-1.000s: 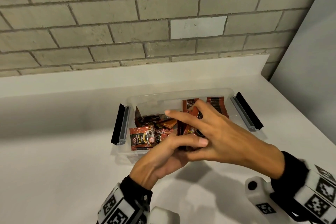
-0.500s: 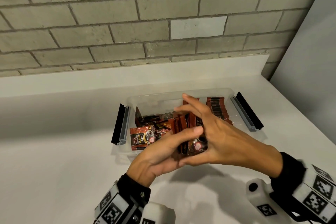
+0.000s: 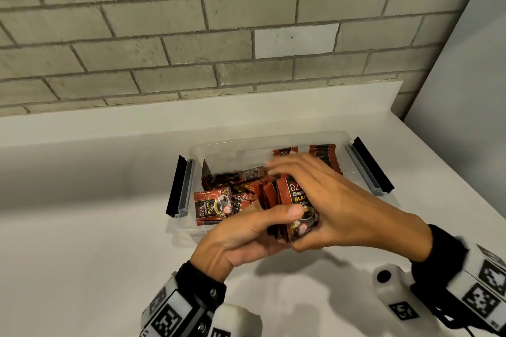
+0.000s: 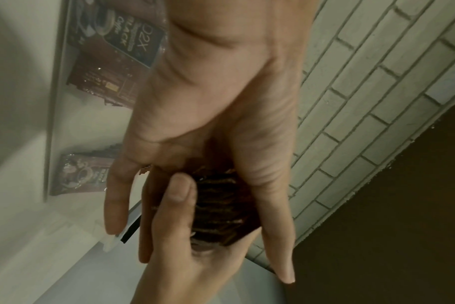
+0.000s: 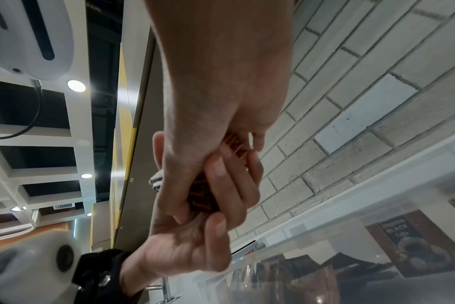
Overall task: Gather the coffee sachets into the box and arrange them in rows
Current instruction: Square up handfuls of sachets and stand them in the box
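Stack of red-and-black foil coffee sachets (image 3: 290, 208) stands on edge, pressed between both hands over the near-right part of the clear plastic storage box (image 3: 232, 146). Left hand (image 3: 246, 238) cups the stack from the near side, thumb across its left face, fingers curled under it. Right hand (image 3: 342, 208) clamps the right face, its fingers (image 3: 284, 165) reaching over the top toward the far wall. Loose red foil sachets (image 3: 219, 200) lie jumbled flat in the left half of the box; a neat row of upright sachets (image 3: 325, 157) stands against the far-right corner. Bare box floor shows between that row and the right wall. Box sits on the white desk (image 3: 82, 254), near the raised back ledge, grey-and-black latch flaps (image 3: 180, 186) folded out at both ends. Versus half a second ago the stack stands more squared up and lifted slightly toward the person, its printed front face now exposed; box has not shifted.
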{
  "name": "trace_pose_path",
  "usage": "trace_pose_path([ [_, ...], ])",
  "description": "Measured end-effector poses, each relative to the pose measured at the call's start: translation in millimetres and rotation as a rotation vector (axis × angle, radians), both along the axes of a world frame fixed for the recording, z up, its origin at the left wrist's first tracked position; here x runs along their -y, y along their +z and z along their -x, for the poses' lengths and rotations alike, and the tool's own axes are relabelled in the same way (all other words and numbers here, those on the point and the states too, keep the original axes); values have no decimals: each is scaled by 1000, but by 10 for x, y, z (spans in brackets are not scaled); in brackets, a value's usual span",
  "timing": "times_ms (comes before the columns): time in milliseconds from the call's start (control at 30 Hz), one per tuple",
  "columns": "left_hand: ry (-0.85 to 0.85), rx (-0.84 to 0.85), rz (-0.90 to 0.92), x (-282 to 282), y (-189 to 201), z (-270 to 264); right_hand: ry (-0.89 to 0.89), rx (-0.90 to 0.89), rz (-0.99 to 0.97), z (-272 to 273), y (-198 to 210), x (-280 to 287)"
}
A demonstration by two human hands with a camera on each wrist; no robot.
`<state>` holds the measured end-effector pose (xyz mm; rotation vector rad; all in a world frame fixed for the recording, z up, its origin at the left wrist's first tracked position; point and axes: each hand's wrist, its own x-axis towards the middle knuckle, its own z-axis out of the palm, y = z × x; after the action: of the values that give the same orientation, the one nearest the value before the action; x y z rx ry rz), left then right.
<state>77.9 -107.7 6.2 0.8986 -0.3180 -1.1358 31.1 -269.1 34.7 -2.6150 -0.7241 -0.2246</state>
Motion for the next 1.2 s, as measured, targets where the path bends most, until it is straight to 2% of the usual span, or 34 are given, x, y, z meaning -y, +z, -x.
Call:
trace_pose_path([
  [100, -3, -14, 24, 10, 48, 5, -19, -21, -46, 31, -10, -23],
  [200, 17, -11, 6, 21, 58, 2, -52, 167, 132, 10, -86, -32],
  [267, 10, -14, 24, 24, 60, 14, -57, 207, 216, 5, -78, -45],
  [500, -18, 48, -14, 16, 50, 26, 3, 0, 84, 102, 24, -125],
  [667, -38, 179, -67, -36, -10, 54, 28, -4, 62, 186, -59, -179],
  [900, -134, 160, -137, -170, -92, 83, -36, 27, 242, 306, -98, -359],
  [1033, -156, 240, -184, -198, -44, 121, -62, 47, 239, 297, -121, -417],
  [1133, -104, 238, -191, -179, -38, 115, -32, -69, 175, 264, -31, -393],
  [1200, -96, 225, -186, -155, -12, 76, 18, -338, 112, 242, 122, -308],
])
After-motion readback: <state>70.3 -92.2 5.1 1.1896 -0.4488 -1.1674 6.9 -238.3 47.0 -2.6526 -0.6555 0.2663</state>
